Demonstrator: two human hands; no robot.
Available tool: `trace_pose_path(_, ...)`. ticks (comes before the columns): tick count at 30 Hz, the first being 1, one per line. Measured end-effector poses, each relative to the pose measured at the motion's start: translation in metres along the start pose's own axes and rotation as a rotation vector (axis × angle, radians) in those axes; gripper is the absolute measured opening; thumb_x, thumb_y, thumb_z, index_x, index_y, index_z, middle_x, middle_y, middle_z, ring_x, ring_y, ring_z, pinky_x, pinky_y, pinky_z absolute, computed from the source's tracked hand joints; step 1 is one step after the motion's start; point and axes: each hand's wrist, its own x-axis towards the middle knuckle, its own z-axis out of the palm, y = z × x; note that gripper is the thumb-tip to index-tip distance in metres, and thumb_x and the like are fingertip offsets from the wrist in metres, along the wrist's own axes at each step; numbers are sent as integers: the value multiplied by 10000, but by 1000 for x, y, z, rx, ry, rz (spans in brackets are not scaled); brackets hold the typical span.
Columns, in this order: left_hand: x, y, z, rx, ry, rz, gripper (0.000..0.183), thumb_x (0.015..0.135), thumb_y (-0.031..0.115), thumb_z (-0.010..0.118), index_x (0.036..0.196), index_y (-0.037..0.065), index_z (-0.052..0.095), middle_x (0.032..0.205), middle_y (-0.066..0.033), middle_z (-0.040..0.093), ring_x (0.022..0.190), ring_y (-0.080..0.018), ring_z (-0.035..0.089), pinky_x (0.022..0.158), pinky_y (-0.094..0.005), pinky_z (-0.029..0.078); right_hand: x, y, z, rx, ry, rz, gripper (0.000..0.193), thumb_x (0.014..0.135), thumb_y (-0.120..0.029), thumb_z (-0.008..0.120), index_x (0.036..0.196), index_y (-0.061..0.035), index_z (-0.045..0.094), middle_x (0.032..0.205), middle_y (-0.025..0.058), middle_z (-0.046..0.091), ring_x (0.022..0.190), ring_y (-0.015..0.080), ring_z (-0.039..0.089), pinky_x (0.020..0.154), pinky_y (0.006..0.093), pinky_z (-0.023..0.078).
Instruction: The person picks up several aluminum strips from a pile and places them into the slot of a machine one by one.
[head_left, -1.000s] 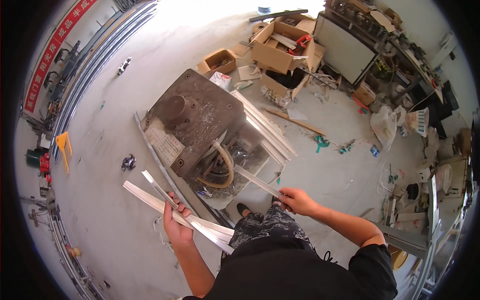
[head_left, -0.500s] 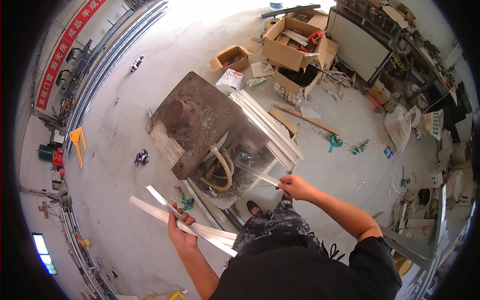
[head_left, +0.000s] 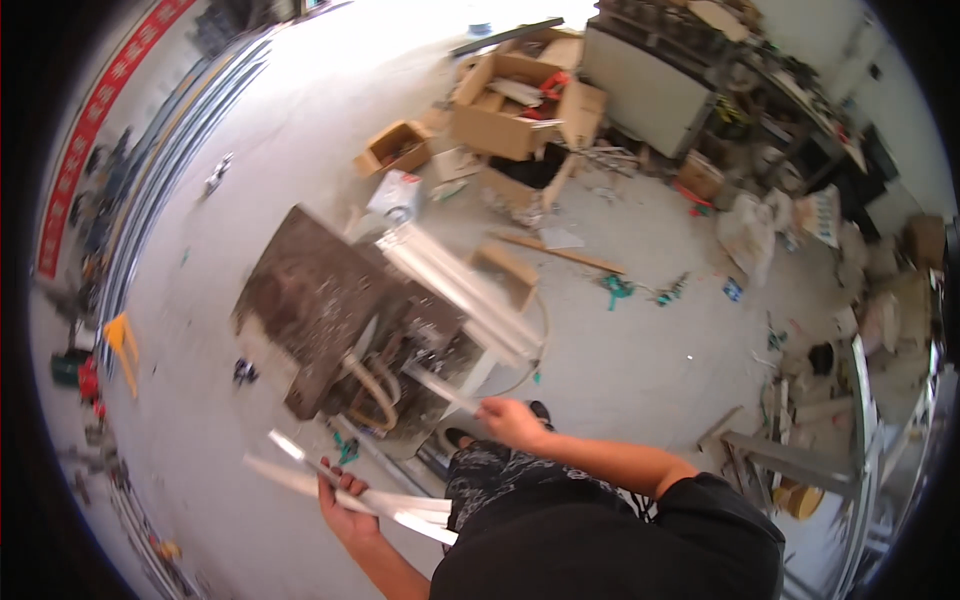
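Note:
My left hand (head_left: 342,505) grips a small bundle of long white strips (head_left: 360,492) that fan out to the left and lie low across my front. My right hand (head_left: 510,420) holds one end of a single thin white strip (head_left: 440,388) that reaches up and left over a dark, worn machine table (head_left: 315,300). A stack of white strips (head_left: 465,290) lies along the table's right edge, and a pale hose (head_left: 370,385) curls below the table. The picture is blurred by motion.
Open cardboard boxes (head_left: 515,105) stand on the concrete floor at the back. A large grey cabinet (head_left: 655,85) and cluttered shelves fill the right. Scraps, a wooden stick (head_left: 565,252) and bags litter the floor. Metal rails (head_left: 160,200) run along the left wall.
The view has swung, so the table and floor shifted in the picture. My right hand has drawn its single strip a little nearer to me. The left hand keeps its bundle.

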Motion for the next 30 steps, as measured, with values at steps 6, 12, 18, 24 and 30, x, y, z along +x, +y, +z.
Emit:
trace_pose_path(6,32,41,3,-35,-99,148,281,930,213,470,1142,30,495,830,-10,484,641,-80,452,489,-189,374,10,-4,6,39,-21,35,242,889,-235,490,857,-4,555,655,138,561,589,243,574,587,368,432)
trace_pose_path(12,67,86,24,88,-127,347,291,944,223,445,1174,45,459,843,-11,479,648,-77,439,486,-193,363,11,-1,6,-22,-19,30,212,901,-230,495,900,-42,594,584,21,501,536,110,475,524,274,405)
trace_pose_path(18,124,96,17,-20,-220,61,251,932,205,471,1119,38,486,844,-17,503,632,-88,429,492,-211,355,9,-10,1,146,-68,178,221,902,-239,504,906,-41,602,575,14,491,523,93,457,505,262,389)
trace_pose_path(24,163,111,32,-20,-249,-29,248,918,194,500,1119,49,508,835,-6,486,633,-80,425,475,-196,335,8,3,5,150,-45,201,224,897,-255,520,895,-47,602,540,2,478,497,82,437,488,259,353)
trace_pose_path(30,151,99,69,104,-282,7,260,908,187,519,1129,52,505,842,-10,480,638,-86,442,474,-208,353,6,-1,3,122,-53,191,232,897,-273,521,899,-54,596,546,7,493,507,89,454,508,267,374)
